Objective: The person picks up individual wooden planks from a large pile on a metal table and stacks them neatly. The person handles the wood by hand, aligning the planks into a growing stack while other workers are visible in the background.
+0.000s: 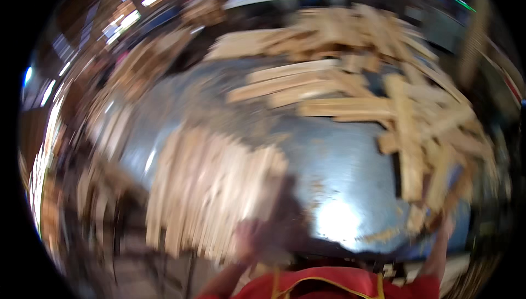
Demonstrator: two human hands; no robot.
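Note:
The whole view is smeared by motion. My left hand (pixel 253 240) is low in the middle, against the near end of a row of pale wooden slats (pixel 203 189) lying side by side on a shiny metal table (pixel 339 162). Its fingers are too blurred to read. My right hand (pixel 445 221) reaches up at the lower right to the near edge of a loose heap of wooden slats (pixel 416 129). Whether it grips a piece cannot be made out.
More slats (pixel 296 82) lie scattered across the far side of the table, with a higher pile (pixel 339 30) behind them. Further stacks of wood (pixel 137 69) stand on the left. Sawdust and chips (pixel 383 236) lie near the table's front edge.

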